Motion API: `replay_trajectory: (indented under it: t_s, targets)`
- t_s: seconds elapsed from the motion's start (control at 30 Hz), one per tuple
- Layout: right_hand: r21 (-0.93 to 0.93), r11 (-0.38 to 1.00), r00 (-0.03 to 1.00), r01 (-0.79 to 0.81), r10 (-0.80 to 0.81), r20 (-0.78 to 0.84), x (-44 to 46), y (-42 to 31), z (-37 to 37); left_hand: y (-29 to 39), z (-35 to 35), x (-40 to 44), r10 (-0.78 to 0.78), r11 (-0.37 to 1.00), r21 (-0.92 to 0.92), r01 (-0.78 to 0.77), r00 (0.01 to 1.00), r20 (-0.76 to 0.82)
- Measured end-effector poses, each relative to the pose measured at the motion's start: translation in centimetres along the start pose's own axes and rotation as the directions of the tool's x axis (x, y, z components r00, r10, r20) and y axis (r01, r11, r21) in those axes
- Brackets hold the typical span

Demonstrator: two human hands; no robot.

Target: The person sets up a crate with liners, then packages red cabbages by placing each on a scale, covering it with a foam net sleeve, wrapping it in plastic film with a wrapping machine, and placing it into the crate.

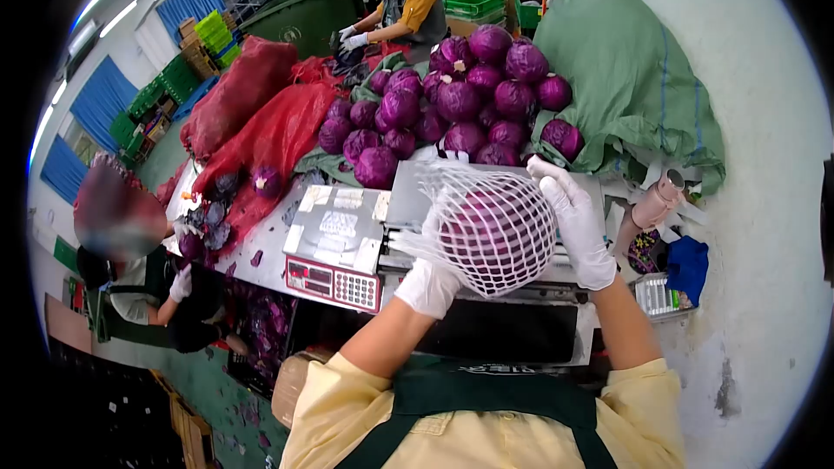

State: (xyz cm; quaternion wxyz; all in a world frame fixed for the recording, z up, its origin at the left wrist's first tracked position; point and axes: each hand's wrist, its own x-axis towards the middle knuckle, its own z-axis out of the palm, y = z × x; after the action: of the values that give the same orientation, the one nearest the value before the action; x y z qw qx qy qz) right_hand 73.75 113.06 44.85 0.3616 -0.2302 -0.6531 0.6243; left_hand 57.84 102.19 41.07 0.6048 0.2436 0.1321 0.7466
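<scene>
A red cabbage [491,239] in a white foam mesh sleeve [512,274] is held up in front of me, above the work surface. My left hand [430,287], in a white glove, supports it from the left and below; most of its fingers are hidden behind the mesh. My right hand [578,226], also gloved, is at the right side of the sleeve. Its fingers are stretched out, pointing up and left beside the mesh. The sleeve's loose end bunches toward the upper left.
A scale [334,243] with a keypad stands left of the cabbage. Behind are piled red cabbages [456,100], a green sack [625,61] and red mesh sacks [274,143]. One co-worker [413,0] works at the back, another [143,287] trims at left. A pink cylinder [658,200] stands right.
</scene>
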Motion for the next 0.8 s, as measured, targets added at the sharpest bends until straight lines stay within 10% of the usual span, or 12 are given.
replay_trajectory:
  t_s: [0.1,0.23,0.43,0.5,0.63,0.8]
  targets:
    - [0.238,0.965,0.990,-0.108,0.126,-0.061,3.4,1.9,0.7,1.5,1.3,5.0,0.167,0.825,0.563,-0.036,0.969,-0.183]
    - [0.488,0.872,0.995,-0.036,0.078,-0.065,7.8,8.8,-1.2,-1.3,-5.5,10.1,0.333,0.582,0.769,-0.264,0.940,0.071]
    - [0.373,0.928,0.987,0.008,0.052,-0.151,8.8,15.8,-2.5,-2.5,-11.8,12.0,0.175,0.343,0.906,-0.250,0.964,0.200]
    - [0.007,0.993,0.986,0.120,-0.118,-0.115,8.8,14.8,-3.0,-2.4,-12.1,11.9,0.280,0.341,0.895,-0.287,0.940,0.195]
    - [0.176,0.976,0.968,-0.129,0.163,-0.192,8.1,15.5,-2.8,-1.9,-12.3,11.4,0.114,0.835,0.550,0.023,0.970,-0.215]
    - [0.708,0.638,0.884,-0.305,0.466,-0.040,7.7,16.7,-2.9,-4.7,-11.5,11.9,0.168,0.805,0.593,0.027,0.948,-0.271]
